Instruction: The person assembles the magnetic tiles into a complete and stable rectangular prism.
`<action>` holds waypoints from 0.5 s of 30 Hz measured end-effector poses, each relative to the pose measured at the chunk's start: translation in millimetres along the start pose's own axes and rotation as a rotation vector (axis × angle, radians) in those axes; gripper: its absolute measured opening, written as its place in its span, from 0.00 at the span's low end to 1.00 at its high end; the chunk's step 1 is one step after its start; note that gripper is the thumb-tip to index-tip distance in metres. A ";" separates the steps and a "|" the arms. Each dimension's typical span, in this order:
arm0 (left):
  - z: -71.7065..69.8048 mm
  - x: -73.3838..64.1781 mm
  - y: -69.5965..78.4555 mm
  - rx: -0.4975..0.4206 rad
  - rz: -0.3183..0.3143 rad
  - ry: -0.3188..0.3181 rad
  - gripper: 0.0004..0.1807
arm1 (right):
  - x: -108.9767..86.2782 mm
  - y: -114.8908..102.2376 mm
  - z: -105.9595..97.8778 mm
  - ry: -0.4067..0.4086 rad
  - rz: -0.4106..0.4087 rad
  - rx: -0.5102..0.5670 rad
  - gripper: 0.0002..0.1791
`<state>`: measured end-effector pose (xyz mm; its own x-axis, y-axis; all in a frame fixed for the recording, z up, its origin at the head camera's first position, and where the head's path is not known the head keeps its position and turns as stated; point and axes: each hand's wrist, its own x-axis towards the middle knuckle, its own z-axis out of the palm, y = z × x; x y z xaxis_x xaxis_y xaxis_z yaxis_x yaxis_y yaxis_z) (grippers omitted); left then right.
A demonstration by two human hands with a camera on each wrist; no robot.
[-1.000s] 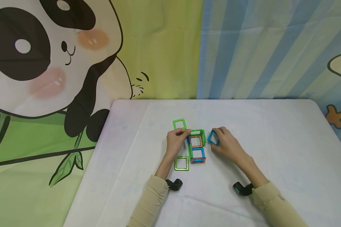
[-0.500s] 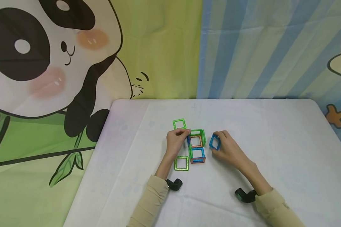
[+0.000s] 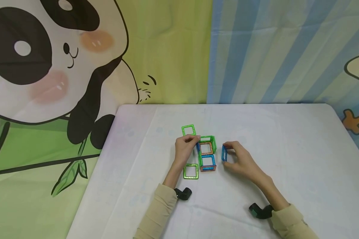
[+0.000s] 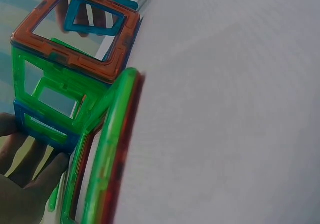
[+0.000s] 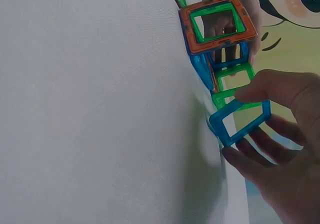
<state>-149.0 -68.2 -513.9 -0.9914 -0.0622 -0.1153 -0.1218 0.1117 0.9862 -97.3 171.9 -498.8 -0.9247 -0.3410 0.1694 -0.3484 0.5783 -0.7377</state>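
Note:
In the head view, a small structure of square magnetic tiles stands mid-table, with a green tile wall [image 3: 214, 145], an orange tile [image 3: 206, 148] and a blue tile [image 3: 208, 160]. At its left side my left hand [image 3: 183, 149] pinches an upright blue magnetic tile [image 4: 45, 134] that sits against the green ones. My right hand [image 3: 243, 162] holds another blue magnetic tile [image 3: 224, 153] by opposite edges between thumb and fingers. That tile is upright, nearly edge-on, a short gap to the right of the structure. The right wrist view shows its open square frame [image 5: 240, 121] within the fingers.
One loose green tile [image 3: 191, 178] lies left of the structure's near end. Another green tile [image 3: 188, 126] lies beyond the left hand, partly covered by it. A white cloth covers the table [image 3: 287, 132], and a printed panda curtain [image 3: 167, 49] hangs behind its far edge.
My right hand has moved slightly nearer the body and turned its blue tile from slanted to nearly edge-on, upright. The left hand and the structure have stayed in place.

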 end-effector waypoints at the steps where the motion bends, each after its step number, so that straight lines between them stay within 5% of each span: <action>1: -0.1 0.0 0.2 0.000 0.001 -0.002 0.12 | -0.9 0.0 -0.1 -0.007 0.010 0.023 0.37; 15: 0.5 0.2 -0.8 -0.005 0.000 -0.004 0.13 | -9.7 4.3 5.0 -0.078 0.034 0.309 0.38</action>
<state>-149.1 -67.8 -514.7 -0.9915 -0.0588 -0.1160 -0.1218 0.1071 0.9868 -89.0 174.0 -506.9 -0.9165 -0.3875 0.0993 -0.2428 0.3417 -0.9079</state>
